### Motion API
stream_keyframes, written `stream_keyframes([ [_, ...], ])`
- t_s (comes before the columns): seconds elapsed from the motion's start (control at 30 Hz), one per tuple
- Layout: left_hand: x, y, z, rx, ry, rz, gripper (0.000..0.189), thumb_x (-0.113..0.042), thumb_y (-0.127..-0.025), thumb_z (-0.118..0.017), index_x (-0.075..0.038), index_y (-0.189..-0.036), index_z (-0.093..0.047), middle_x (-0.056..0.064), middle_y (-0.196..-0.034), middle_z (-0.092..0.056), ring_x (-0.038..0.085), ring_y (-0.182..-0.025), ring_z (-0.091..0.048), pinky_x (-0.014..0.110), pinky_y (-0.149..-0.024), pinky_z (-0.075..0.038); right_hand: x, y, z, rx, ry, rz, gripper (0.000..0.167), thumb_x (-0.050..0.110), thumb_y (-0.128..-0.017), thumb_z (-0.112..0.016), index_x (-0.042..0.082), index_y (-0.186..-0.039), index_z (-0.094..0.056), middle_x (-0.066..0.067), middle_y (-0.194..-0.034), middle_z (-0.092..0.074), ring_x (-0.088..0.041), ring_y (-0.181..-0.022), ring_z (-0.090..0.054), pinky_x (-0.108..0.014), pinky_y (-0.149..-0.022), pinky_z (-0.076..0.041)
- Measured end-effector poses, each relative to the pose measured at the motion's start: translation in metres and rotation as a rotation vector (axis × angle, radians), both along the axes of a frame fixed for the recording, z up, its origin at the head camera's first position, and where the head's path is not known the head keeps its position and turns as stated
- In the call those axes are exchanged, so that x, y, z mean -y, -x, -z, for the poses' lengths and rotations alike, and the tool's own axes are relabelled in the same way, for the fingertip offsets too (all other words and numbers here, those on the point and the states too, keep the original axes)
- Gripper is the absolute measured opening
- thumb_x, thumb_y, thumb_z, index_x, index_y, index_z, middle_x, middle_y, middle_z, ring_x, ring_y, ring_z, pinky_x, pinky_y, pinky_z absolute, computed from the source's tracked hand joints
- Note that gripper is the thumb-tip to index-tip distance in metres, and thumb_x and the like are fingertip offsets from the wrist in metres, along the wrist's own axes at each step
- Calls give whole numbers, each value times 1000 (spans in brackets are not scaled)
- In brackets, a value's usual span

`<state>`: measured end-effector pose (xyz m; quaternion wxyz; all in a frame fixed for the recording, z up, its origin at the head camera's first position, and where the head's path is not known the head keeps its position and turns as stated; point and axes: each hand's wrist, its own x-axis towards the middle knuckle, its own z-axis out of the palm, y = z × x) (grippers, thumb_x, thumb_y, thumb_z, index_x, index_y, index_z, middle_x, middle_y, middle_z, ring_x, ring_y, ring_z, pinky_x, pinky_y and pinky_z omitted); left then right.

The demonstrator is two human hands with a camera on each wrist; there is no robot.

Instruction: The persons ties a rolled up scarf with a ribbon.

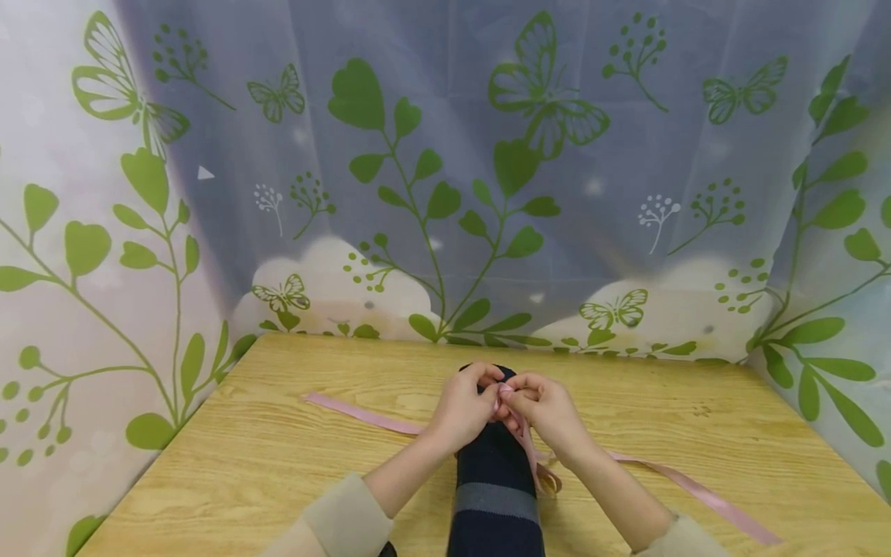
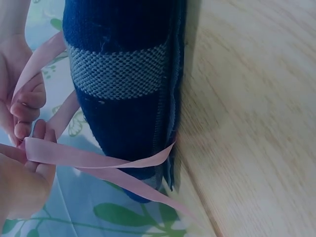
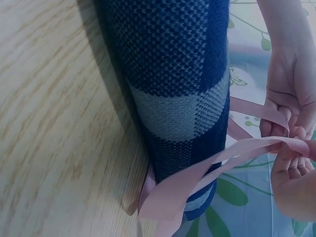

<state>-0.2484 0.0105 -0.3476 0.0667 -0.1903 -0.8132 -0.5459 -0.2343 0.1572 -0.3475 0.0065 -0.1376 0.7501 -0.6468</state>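
We judge that the likeliest trouble is slack: the pink ribbon (image 2: 59, 152) stands away from the dark rolled cloth (image 1: 494, 464) where it rises to the fingers, so any knot closed up there could sit loose. The strip looks smooth and is partly turned over on itself, so it might slide from the fingertips or bind in a twist. The roll's rounded, narrowing far end could also let the ribbon creep off if we pulled unevenly. The ribbon passes around the roll near that end, with lengths trailing across the surface (image 1: 278, 464) on both sides. Above it, the left hand (image 1: 459, 406) has a narrow grip, pinching ribbon between curled fingers and thumb; the right hand (image 1: 553, 410) pinches it just beside, equally narrow. How firmly either one presses, we cannot tell.
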Motion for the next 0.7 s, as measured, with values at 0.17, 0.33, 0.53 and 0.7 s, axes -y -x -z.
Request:
stream_keyframes([
  [0.17,-2,0,1,1,-50,-31,14,-4,-89,-57,-1,-100,-63,6,-87,-62,9,-58,-50,21,-53,-43,1,1,1,11,-1,14,15,7,-91,-58,-7,-91,-53,-7,-66,-62,-12,-50,-53,-23,-49,-44],
  [0.33,-5,-2,0,91,-196,-36,11,-4,-87,-59,0,-95,-66,5,-82,-62,9,-64,-54,21,-58,-46,1,1,1,13,-14,36,16,9,-91,-58,-6,-91,-52,-7,-66,-62,-11,-49,-52,-22,-48,-44],
  [0.53,-8,0,3,172,-359,-33,11,-2,-86,-61,3,-93,-67,3,-74,-61,8,-64,-56,19,-59,-48,1,0,0,3,-23,71,16,8,-90,-59,-6,-89,-51,-10,-68,-63,-14,-50,-55,-23,-47,-45],
  [0.7,-9,0,5,162,-368,-25,10,0,-86,-60,3,-92,-66,4,-73,-60,9,-63,-55,21,-60,-49,0,-1,0,-5,-38,91,19,12,-90,-61,-6,-90,-53,-11,-69,-65,-16,-52,-57,-25,-49,-47],
])
